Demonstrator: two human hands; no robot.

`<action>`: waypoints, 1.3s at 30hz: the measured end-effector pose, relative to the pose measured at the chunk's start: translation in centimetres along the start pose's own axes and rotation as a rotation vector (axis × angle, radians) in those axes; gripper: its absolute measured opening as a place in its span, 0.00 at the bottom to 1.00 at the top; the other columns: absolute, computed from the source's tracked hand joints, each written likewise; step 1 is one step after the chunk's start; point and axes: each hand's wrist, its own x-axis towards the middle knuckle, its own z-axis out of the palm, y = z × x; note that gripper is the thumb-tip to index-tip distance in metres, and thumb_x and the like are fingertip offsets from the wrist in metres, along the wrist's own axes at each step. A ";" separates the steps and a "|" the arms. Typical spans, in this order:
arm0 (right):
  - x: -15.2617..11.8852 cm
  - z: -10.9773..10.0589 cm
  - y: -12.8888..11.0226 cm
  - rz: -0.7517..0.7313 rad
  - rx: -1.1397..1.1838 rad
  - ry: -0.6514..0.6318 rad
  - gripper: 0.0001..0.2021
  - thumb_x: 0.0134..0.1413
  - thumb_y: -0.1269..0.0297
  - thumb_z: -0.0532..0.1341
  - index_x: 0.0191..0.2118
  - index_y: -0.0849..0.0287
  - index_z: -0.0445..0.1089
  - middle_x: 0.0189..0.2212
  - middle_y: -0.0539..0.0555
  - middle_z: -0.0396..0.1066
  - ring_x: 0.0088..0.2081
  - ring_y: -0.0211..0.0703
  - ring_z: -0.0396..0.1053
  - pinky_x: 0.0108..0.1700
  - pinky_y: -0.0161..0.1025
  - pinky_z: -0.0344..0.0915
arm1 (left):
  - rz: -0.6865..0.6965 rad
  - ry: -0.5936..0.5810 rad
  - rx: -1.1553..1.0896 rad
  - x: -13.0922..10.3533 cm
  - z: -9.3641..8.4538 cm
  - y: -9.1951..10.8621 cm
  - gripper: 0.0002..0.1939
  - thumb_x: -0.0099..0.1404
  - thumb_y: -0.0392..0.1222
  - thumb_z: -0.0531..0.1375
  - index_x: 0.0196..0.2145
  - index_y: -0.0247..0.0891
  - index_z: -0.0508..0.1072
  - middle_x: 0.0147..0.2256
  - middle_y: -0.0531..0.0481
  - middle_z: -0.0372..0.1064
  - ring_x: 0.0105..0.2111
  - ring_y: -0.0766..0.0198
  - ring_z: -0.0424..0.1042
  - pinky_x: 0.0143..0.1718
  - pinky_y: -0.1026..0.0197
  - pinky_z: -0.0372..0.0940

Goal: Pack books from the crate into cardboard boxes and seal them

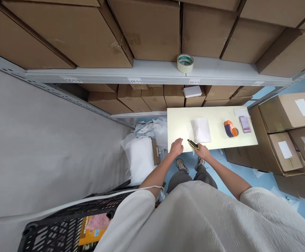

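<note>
A pale board (181, 117) lies in front of me as a work surface. My right hand (202, 151) is closed around a yellow and black utility knife (193, 144) at the board's near edge, with the knife's tip pointing left. To its left, my left hand (177, 147) rests on the board near the front left corner, fingers extended and holding nothing I can see. Just beyond the knife sits a white wrapped packet (201, 130), with a thin translucent strip along its left side. Farther right stands an orange and dark blue tape dispenser (230, 128).
A blurred purple item (245, 124) and a white slip (241, 112) lie at the board's right. A tape roll (185, 63) sits on the metal shelf (157, 75) among cartons. Cartons (285, 150) stack at right; white foam sheets (142, 157) and a black crate (55, 231) are left.
</note>
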 end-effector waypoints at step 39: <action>19.7 -44.6 4.2 -0.636 -0.090 0.824 0.20 0.73 0.54 0.51 0.60 0.57 0.69 0.53 0.66 0.75 0.55 0.63 0.67 0.61 0.59 0.62 | 0.054 -0.078 0.086 10.8 -1.9 16.3 0.26 0.72 0.36 0.55 0.66 0.38 0.72 0.69 0.36 0.68 0.69 0.48 0.68 0.71 0.47 0.62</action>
